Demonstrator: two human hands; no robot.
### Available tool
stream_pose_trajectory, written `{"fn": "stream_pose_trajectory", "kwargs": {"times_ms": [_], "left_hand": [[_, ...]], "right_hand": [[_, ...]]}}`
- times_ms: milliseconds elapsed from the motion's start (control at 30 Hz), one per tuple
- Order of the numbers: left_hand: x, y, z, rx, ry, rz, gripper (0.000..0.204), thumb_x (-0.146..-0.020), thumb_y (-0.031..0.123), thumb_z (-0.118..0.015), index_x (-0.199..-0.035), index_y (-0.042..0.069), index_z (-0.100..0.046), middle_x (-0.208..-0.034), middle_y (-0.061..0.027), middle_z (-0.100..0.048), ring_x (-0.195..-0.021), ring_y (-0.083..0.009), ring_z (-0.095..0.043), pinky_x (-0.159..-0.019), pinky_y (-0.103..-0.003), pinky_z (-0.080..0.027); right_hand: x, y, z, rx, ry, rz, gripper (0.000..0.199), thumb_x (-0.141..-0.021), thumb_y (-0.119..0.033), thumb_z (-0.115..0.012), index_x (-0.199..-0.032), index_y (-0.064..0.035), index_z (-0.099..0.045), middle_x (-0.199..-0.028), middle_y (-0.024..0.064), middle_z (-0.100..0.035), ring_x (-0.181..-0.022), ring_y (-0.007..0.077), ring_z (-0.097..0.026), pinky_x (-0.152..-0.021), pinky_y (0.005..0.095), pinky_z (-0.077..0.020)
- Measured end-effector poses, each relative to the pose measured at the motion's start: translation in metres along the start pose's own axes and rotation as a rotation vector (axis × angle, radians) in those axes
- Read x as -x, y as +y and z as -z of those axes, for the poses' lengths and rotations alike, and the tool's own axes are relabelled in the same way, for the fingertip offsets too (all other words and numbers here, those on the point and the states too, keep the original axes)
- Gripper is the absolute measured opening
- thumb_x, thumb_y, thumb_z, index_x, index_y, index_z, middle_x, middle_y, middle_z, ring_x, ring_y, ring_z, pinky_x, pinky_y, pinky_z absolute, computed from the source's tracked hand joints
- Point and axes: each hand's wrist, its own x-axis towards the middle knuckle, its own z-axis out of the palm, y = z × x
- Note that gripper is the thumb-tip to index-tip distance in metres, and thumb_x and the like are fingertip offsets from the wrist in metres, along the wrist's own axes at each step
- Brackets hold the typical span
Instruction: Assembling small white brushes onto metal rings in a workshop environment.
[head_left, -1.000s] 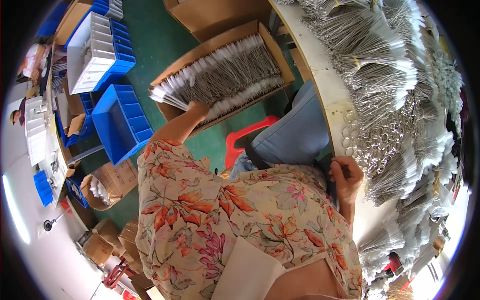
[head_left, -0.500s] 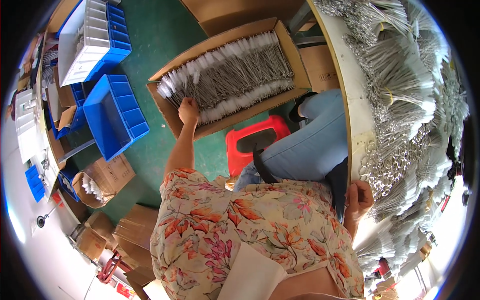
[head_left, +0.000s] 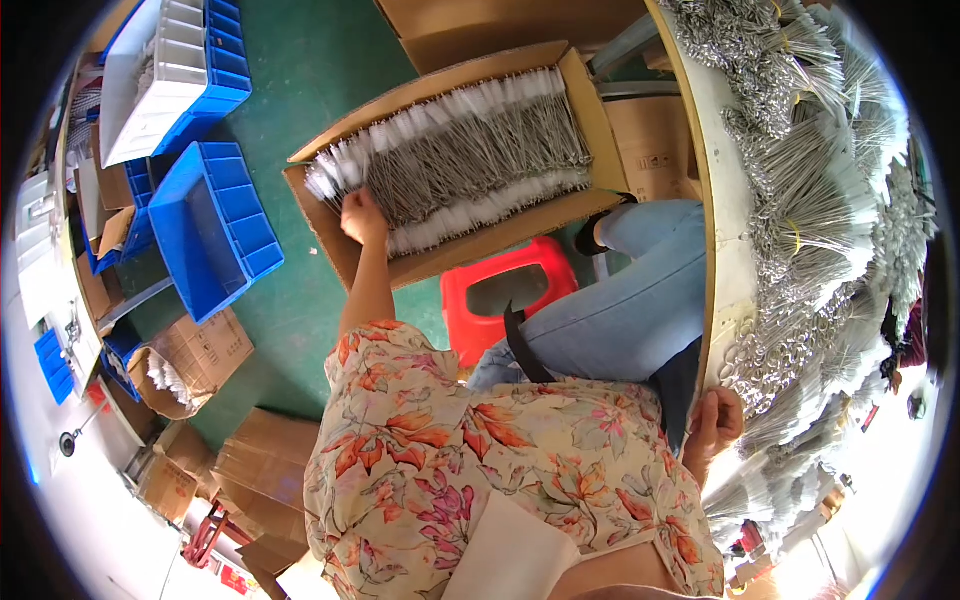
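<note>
We see one left hand stretched down to the long cardboard box on the green floor. Its fingers rest on the near-left end of the packed wire bundles, at the white-tipped ends; whether the grip is curled round a bundle or only pressing on top, we cannot tell, since the fingertips are buried among the wires.

The bundles lie flat in the box, side by side in one dense layer, too many to count. Their long axis runs across the box's width, white tips along both long walls, grey metal in the middle. The box itself runs from lower left to upper right in the head view.

One right hand sits at the edge of the desk, fingers curled inward in a loose fist; what it holds, if anything, is hidden.

On the desk: many more grey wire bundles, fanned out and heaped.

One red plastic stool stands just beside the box, by the person's jeans-clad leg.

Blue plastic bins: one open bin left of the box, at least one more above it carrying a white tray. Several brown cartons at lower left.
</note>
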Motion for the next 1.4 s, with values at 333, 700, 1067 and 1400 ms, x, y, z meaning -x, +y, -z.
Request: {"fn": "stream_pose_trajectory", "kwargs": {"times_ms": [333,700,1067,1400], "left_hand": [[0.029,-0.001,0.038,-0.111,-0.004,-0.231,0.065,-0.078,0.020,-0.063,-0.131,-0.003,-0.033,-0.125,-0.0256,-0.041,-0.109,-0.0357,-0.046,-0.091,-0.040,-0.040],[-0.054,0.013,0.003,-0.504,-0.396,-0.005,0.076,-0.084,0.026,-0.055,-0.135,-0.007,-0.010,-0.122,-0.0302,-0.044,-0.107,-0.0408,-0.050,-0.091,-0.043,-0.041],[-0.036,-0.023,-0.217,-0.345,-0.545,0.413,0.070,-0.085,0.017,-0.046,-0.135,-0.009,-0.004,-0.131,-0.0229,-0.040,-0.115,-0.0333,-0.048,-0.089,-0.039,-0.045],[-0.126,-0.062,-0.120,-0.548,-0.483,0.171,0.081,-0.084,0.026,-0.054,-0.130,-0.015,-0.003,-0.131,-0.0267,-0.035,-0.113,-0.0341,-0.048,-0.088,-0.038,-0.046]], "right_hand": [[-0.001,0.000,0.000,-0.002,-0.009,0.020,0.006,-0.085,-0.006,-0.054,-0.081,-0.0011,-0.054,-0.056,0.0003,-0.046,-0.040,0.0036,-0.034,-0.035,0.0176,-0.0218],[-0.001,-0.005,-0.003,0.074,0.093,-0.059,0.004,-0.080,-0.006,-0.056,-0.077,-0.0031,-0.055,-0.053,-0.0021,-0.045,-0.043,0.0035,-0.036,-0.038,0.0178,-0.0234],[0.005,0.018,0.003,0.177,0.176,0.072,0.009,-0.084,-0.009,-0.055,-0.081,-0.0017,-0.055,-0.053,-0.0017,-0.043,-0.039,0.0019,-0.031,-0.035,0.0177,-0.0190],[-0.003,-0.009,-0.008,-0.048,0.111,-0.113,0.003,-0.078,-0.001,-0.055,-0.076,-0.0022,-0.056,-0.050,-0.0019,-0.044,-0.042,0.0035,-0.038,-0.038,0.0192,-0.0247]]}}
